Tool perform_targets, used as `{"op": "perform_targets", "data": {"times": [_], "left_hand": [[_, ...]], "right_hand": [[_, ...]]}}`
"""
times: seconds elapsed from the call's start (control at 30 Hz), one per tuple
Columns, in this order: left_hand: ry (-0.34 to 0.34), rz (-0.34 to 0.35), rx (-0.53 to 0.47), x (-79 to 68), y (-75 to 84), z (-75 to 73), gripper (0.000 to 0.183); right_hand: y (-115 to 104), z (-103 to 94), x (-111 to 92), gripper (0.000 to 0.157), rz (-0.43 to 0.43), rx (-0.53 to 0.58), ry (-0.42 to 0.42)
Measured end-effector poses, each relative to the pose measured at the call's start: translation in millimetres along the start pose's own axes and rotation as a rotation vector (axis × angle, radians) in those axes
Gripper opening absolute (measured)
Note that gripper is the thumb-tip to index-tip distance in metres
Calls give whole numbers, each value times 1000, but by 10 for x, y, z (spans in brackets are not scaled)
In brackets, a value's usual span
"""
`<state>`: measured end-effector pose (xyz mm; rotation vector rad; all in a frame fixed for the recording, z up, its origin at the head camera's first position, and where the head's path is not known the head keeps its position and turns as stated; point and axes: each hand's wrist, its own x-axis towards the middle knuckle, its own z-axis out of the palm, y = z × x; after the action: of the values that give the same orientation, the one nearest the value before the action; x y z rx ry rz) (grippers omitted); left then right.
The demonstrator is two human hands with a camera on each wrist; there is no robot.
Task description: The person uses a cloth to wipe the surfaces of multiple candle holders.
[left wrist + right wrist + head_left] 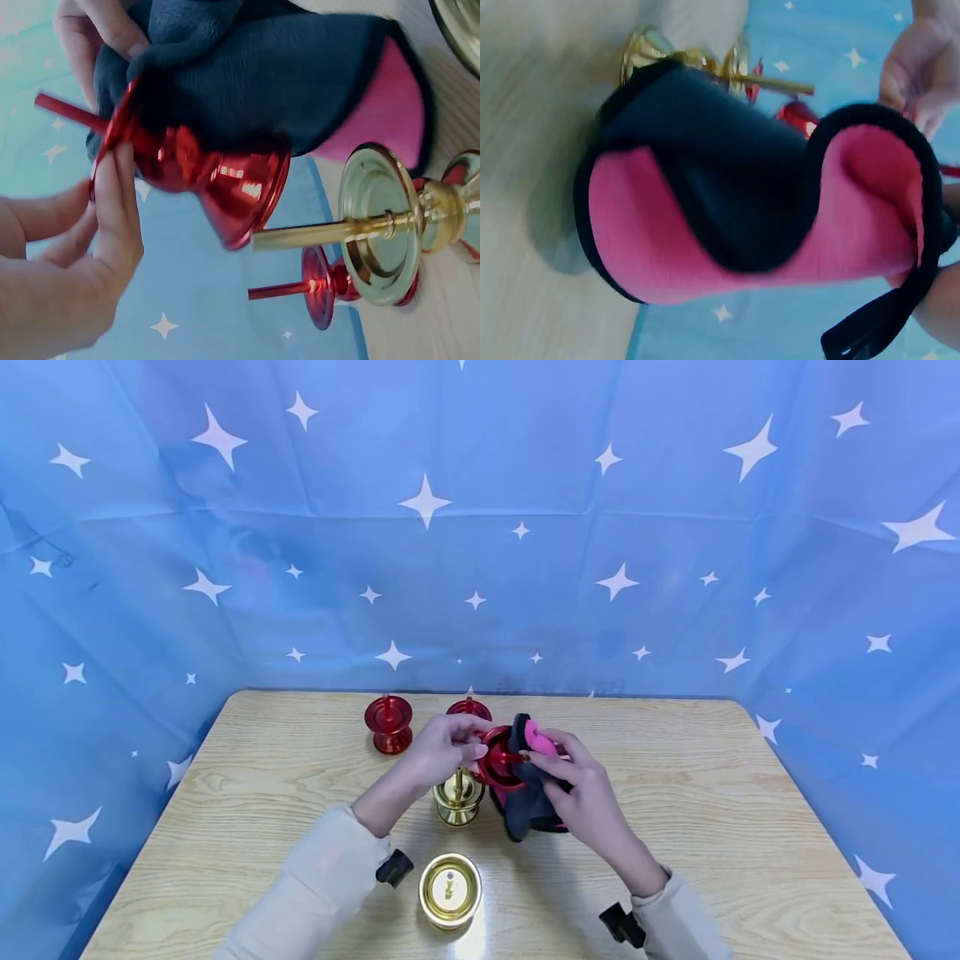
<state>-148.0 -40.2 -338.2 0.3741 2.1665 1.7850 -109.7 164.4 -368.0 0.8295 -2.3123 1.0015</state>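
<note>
My left hand [444, 750] pinches the rim of a shiny red candlestick [495, 762], held tilted above the table. In the left wrist view, its thin central stem sticks out beyond the dish and its flared foot [251, 187] points down to the right. My right hand [588, 789] grips a dark grey and pink cloth [528, 810] with black edging against the candlestick's dish. Folds of the cloth [727, 277] hang down in the right wrist view, where they hide most of the candlestick. Close below the left hand stands a gold candlestick [458, 802].
At the table's back left stands a red candlestick [391, 727], and another red one [469, 705] is partly behind the left hand. A second gold candlestick [450, 892] stands near the front. A blue star-patterned curtain [525, 568] hangs behind the wooden table [712, 827].
</note>
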Motion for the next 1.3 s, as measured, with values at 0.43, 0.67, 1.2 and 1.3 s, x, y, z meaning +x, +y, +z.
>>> {"op": "perform_targets", "data": {"times": [0.43, 0.67, 1.2, 1.3], "left_hand": [[18, -15, -21, 19, 12, 38, 30], [116, -121, -70, 35, 10, 45, 31], [-31, -45, -302, 19, -49, 104, 28], [-102, -48, -261, 15, -52, 86, 28]], "right_hand": [[3, -111, 47, 40, 235, 287, -103], [-18, -72, -9, 39, 373, 383, -19], [-45, 12, -92, 38, 211, 169, 107], [5, -34, -34, 40, 139, 102, 66]]}}
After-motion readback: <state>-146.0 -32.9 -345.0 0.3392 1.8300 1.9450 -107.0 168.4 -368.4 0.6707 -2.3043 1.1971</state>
